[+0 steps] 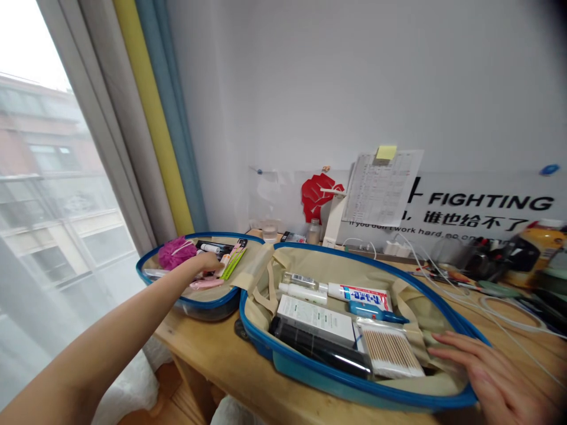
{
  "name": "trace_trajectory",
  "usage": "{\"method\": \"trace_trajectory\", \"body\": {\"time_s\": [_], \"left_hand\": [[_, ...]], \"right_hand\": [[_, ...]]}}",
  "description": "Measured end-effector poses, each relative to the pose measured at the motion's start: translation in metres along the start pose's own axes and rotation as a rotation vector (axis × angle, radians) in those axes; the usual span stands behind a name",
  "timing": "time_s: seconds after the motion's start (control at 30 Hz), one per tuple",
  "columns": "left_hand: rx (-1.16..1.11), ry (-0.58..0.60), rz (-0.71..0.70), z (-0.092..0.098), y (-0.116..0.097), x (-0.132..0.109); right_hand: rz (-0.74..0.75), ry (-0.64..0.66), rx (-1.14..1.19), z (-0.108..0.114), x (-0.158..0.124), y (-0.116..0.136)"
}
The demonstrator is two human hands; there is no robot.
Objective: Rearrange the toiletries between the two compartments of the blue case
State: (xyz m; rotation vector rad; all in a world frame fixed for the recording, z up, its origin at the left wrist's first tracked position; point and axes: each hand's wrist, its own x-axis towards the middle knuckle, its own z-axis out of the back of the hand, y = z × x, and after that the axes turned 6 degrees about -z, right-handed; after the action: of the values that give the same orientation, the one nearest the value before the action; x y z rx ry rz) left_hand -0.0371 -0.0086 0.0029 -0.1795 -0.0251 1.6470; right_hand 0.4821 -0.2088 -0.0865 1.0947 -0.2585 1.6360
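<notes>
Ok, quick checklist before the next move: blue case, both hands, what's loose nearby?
1. Left hand over the case's left half: cannot tell if it holds anything; the fingers are hidden among the items.
2. Right hand at the right half's front edge: ok, fingers spread, nothing visibly held.
3. Blue case on the wooden desk: ok, both halves lie open.
4. Toothpaste tube and cotton swab pack: ok, both lie inside the right half.
5. Pink bath sponge: ok, inside the left half.
6. White cable: not ok, it runs close beside the right half and may snag.
</notes>
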Motion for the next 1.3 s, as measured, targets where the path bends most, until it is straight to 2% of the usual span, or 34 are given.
{"method": "trace_trajectory", "body": {"time_s": [0.1,0.2,0.3,0.37,0.47,0.6,0.67,0.73,0.87,0.97,1.1,1.3], "left_hand": [[0.03,0.084,0.034,-0.003,0.0,0.001],[0.052,0.113,0.036,-0.003,-0.001,-0.002],[0.071,0.091,0.011,0.004,-0.005,-0.005],[0.077,0.037,-0.034,0.013,-0.011,-0.007],[0.067,-0.085,-0.151,0.029,-0.032,-0.011],[0.051,-0.198,-0.434,0.037,-0.085,-0.024],[0.073,-0.202,-0.606,0.031,-0.116,-0.029],[0.107,-0.176,-0.719,0.022,-0.144,-0.031],[0.184,-0.104,-0.79,-0.003,-0.18,-0.021],[0.238,-0.055,-0.791,-0.02,-0.191,-0.01],[0.283,-0.031,-0.765,-0.037,-0.196,-0.001],[0.315,-0.035,-0.742,-0.046,-0.196,0.005]], "right_hand": [[-0.012,0.007,-0.001,0.001,0.001,0.004],[-0.026,-0.009,0.0,0.003,0.004,0.011],[-0.004,-0.025,-0.006,0.004,0.007,0.016],[0.017,-0.031,-0.007,0.004,0.008,0.017],[0.023,-0.037,-0.003,0.003,0.009,0.018],[0.034,-0.045,0.001,0.004,0.011,0.022],[0.037,-0.044,-0.003,0.005,0.012,0.024],[0.015,-0.037,-0.014,0.006,0.012,0.025],[0.017,-0.023,-0.041,0.006,0.011,0.026],[0.082,-0.049,-0.053,0.007,0.012,0.03],[0.128,-0.088,-0.046,0.007,0.015,0.033],[0.151,-0.08,-0.034,0.004,0.015,0.028]]}}
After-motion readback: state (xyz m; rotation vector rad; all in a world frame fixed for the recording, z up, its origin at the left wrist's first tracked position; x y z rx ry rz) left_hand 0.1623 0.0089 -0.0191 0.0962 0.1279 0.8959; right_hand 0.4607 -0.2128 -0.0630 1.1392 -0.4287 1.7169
